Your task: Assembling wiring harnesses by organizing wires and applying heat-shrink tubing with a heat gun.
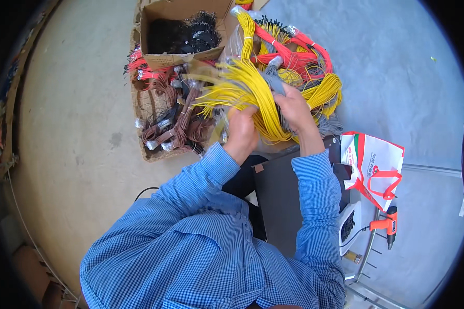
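Note:
A thick bundle of yellow wires [263, 100] bends between my two hands, its loose ends fanned out to the left and partly smeared by motion. My left hand [242, 129] is closed round the yellow wires from below. On the other side, my right hand [295, 108] is closed, with its fingertips against a strip of grey wires [275, 82] right beside the yellow bundle. Part of its grip is hidden. Beneath and beyond the hands lie another yellow bundle [325, 94], red wire bundles [288, 57] and brown wire bundles [180, 121].
A cardboard box [185, 57] of black wires stands at the far left of the pile. To the right are a white and red bag [374, 165], an orange heat gun [385, 225] on a metal frame and a white tray [344, 247] of small black parts. A dark board [278, 201] lies near me.

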{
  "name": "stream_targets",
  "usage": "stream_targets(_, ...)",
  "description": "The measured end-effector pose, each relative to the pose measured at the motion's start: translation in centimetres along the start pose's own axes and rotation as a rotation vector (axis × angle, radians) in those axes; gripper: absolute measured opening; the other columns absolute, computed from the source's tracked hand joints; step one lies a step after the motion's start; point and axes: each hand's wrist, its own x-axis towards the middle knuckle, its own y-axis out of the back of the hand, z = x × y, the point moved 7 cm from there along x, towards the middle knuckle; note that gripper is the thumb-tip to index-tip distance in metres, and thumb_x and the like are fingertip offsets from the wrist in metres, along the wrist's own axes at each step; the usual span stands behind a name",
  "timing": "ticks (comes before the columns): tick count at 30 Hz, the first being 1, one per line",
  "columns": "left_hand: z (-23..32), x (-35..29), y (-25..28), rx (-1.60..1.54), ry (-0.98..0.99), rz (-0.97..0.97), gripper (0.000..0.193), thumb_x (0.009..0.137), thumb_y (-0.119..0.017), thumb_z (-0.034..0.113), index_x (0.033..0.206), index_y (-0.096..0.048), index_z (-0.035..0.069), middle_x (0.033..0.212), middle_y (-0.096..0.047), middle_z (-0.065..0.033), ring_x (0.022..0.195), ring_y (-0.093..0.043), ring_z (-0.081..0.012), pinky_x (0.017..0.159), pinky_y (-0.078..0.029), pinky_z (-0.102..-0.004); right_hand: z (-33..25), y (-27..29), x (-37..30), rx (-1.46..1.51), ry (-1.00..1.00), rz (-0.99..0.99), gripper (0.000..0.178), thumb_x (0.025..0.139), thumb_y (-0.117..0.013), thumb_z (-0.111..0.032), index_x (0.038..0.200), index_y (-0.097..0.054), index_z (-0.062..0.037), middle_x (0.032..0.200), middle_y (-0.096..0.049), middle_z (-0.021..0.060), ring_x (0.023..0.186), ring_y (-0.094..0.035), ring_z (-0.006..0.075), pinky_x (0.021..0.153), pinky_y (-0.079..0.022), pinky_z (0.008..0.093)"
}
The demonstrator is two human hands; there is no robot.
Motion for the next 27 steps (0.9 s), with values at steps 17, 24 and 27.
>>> stream_targets(17, -1.7, 15.4, 2.8, -0.092, 0.08, 0.144, 0.024, 0.1, -0.056, 0.012, 0.122, -0.057, 0.002, 0.112, -0.069, -0.0121, 0.091, -0.069, -0.0277, 0.076, -0.06, -0.0431, -0.9, 3.9, 14.2, -0.895, 0.275, 0.209, 0.046, 0.096, -0.066, -0.035, 0.126, -0.066, -0.0002, 0.114, -0.073, 0.0223, 0.106, -0.071, 0.0338, 0.092, -0.054, 0.0443)
stream_targets(24, -4.7, 12.4, 11.2, -0.247, 0.216, 0.395, 0.03, 0.113, -0.04, 0.037, 0.123, -0.054, 0.011, 0.102, -0.067, -0.0117, 0.088, -0.066, -0.022, 0.077, -0.057, -0.0385, 5.8, 1.1, 12.8, -1.026, 0.068, 0.171, 0.04, 0.093, -0.068, -0.04, 0.111, -0.073, -0.0037, 0.103, -0.074, 0.0226, 0.098, -0.07, 0.0413, 0.086, -0.054, 0.0495)
stream_targets(27, -2.9, 11.5, 9.5, -0.171, 0.023, 0.284, 0.032, 0.114, -0.037, 0.034, 0.131, -0.05, 0.011, 0.107, -0.068, -0.0124, 0.09, -0.067, -0.0239, 0.086, -0.057, -0.0399, 4.0, -0.1, 11.4, -1.041, 0.21, 0.11, 0.035, 0.094, -0.068, -0.034, 0.11, -0.072, -0.0028, 0.099, -0.075, 0.0206, 0.093, -0.071, 0.0389, 0.083, -0.054, 0.0481)
